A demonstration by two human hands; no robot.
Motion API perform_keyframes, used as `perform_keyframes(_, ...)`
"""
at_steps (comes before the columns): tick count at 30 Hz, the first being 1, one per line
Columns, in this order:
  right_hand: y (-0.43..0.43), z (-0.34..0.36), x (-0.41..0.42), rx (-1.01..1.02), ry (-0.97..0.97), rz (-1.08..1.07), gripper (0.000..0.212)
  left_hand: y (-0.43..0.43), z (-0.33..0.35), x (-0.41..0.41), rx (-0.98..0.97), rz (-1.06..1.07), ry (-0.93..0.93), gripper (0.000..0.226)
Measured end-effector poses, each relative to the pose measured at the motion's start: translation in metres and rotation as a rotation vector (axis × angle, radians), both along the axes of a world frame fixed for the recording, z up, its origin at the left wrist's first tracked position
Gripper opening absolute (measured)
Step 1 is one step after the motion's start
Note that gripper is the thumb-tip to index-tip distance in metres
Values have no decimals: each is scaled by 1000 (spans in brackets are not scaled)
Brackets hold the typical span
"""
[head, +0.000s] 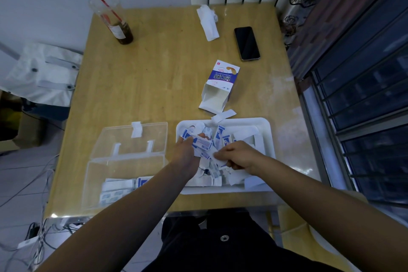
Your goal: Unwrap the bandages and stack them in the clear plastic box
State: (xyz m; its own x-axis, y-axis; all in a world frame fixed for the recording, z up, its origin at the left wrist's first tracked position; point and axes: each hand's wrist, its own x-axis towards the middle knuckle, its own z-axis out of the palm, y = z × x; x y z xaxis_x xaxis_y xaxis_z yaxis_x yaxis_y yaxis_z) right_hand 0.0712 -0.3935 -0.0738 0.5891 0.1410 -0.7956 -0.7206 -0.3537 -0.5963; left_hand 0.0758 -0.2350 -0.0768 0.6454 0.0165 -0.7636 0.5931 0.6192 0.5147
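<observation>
A white tray (268,137) at the table's front right holds a heap of blue-and-white wrapped bandages (220,137) and torn white wrappers (234,178). Above the heap, my left hand (185,150) and my right hand (237,154) both pinch one wrapped bandage (202,144), which stretches between them. To the tray's left stands the clear plastic box (114,172) with its lid (134,139) open and leaning back. Several bandages (117,190) lie stacked at the box's near end, partly hidden by my left forearm.
An opened bandage carton (220,86) lies just behind the tray. Farther back are a black phone (246,43), a crumpled tissue (208,20) and a plastic cup with a red straw (117,22). A window is at the right; cables run across the floor at the left.
</observation>
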Motion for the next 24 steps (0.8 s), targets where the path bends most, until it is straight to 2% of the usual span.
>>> perform_keyframes(3,-10,-4,0,-64,-56,-43,13,2,0,2,34,-10,15,24)
perform_keyframes(5,-15,-7,1,-126,-139,-69,12,5,0,2,48,-33,9,23)
perform_keyframes(10,-11,-16,2,-437,-467,43,30,10,-1,-1,37,-120,21,30)
perform_keyframes(13,5,-6,5,-312,-556,2,24,8,-1,-3,82,-188,37,33)
perform_keyframes(15,17,-2,5,-186,-522,47,25,7,1,-5,122,-220,48,29)
perform_keyframes(18,26,-2,4,-149,-469,83,26,8,2,-5,153,-233,60,17)
perform_keyframes(21,28,-1,3,-127,-436,160,26,9,4,-7,118,-241,69,10)
perform_keyframes(24,29,-3,2,-76,-395,130,28,11,7,-8,7,-245,64,18)
